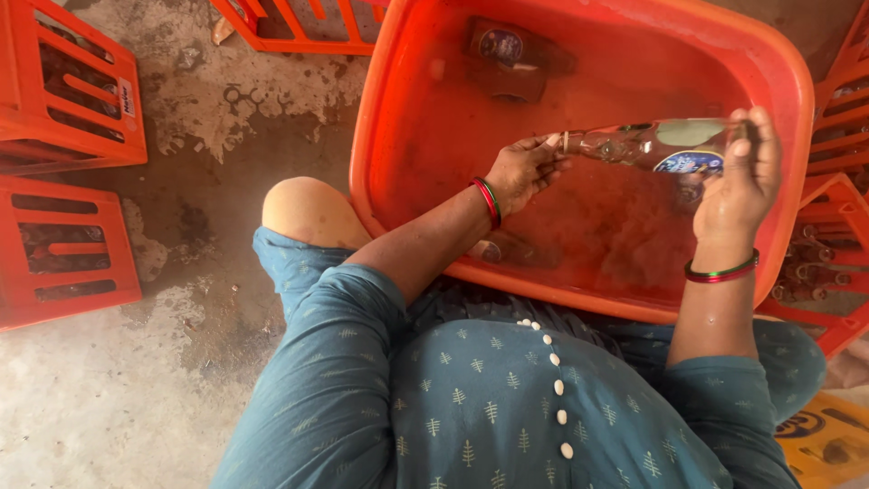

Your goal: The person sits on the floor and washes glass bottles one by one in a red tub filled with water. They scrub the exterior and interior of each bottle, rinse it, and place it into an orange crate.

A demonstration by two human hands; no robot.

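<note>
Two hands clamped on one clear glass bottle [656,145], held level over the water in an orange tub [380,118]. Left hand [525,172] pinching the neck, right hand [742,186] wrapped round the base. Orange crates [63,91] on the wet floor [136,398].

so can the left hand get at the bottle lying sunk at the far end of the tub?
Probably not right now: the left hand is gripping the neck of the held bottle. The water between it and the sunk bottle in the tub looks unobstructed, though.
</note>
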